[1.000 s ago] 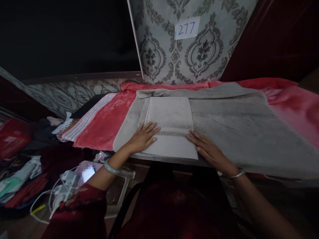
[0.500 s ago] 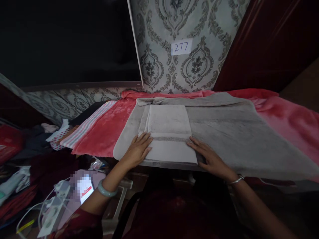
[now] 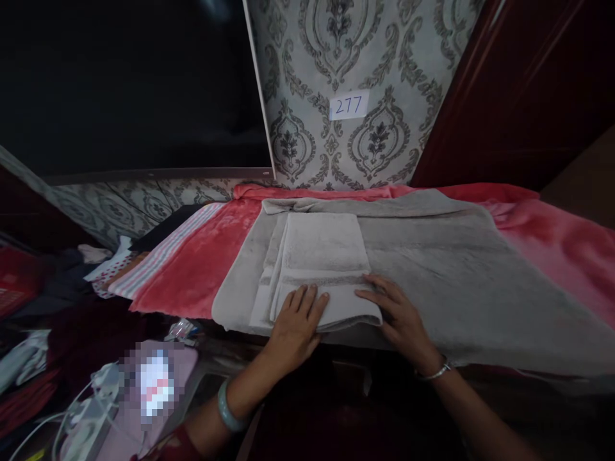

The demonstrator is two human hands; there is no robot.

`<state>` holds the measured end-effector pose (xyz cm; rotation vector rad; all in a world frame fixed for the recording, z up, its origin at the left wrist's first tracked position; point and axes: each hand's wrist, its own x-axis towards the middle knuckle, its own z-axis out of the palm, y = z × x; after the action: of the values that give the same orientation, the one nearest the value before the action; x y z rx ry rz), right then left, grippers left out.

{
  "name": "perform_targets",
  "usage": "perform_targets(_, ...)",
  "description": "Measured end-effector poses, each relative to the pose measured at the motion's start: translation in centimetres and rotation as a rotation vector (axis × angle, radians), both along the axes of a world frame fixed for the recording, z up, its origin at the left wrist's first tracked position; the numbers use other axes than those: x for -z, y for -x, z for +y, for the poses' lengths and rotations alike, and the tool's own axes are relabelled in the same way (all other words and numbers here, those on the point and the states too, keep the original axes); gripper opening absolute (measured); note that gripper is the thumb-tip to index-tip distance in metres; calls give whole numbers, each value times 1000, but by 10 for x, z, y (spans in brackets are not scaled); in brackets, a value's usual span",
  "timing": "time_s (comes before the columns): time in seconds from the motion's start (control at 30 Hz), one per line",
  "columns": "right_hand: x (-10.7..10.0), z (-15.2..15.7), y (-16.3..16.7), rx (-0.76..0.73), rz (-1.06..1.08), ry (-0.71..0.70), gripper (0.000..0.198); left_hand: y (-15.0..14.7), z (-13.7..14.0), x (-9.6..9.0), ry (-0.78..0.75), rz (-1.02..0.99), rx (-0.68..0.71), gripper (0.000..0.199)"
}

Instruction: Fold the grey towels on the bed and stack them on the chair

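Folded towel [image 3: 327, 243] under left hand [image 3: 295, 330] and right hand [image 3: 401, 320]; underside hidden, grip unclear.

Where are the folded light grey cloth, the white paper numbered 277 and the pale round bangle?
Folded light grey cloth [image 3: 324, 259]: head view, above its stripe.
White paper numbered 277 [image 3: 349, 105]: head view, centre of its face.
Pale round bangle [image 3: 225, 408]: head view, middle of its visible band.

- Bench [image 3: 163, 229]: dark, mostly covered
- Red blanket [image 3: 192, 262], striped left edge, laid directly on it
- Grey blanket [image 3: 432, 256] spread over red; folded towel [image 3: 327, 240] on top
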<state>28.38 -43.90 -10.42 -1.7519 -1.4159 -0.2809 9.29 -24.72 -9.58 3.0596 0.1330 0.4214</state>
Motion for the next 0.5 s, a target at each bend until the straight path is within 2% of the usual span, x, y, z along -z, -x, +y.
perform_targets(0.2, -28, 29, 3, 0, 81, -121, 25, 1, 9, -4, 33, -47, -96, 80)
perform_targets(0.33, -32, 39, 2, -22, 90, -211, 22, -3, 16, -9, 10, -83, -109, 75)
perform_targets(0.4, -26, 40, -1, -26, 89, -213, 26, -5, 19, -18, 18, -106, -93, 74)
perform_targets(0.5, -8, 37, -14, 11, 108, -185, 52, -6, 22, -40, 44, -148, -63, 75)
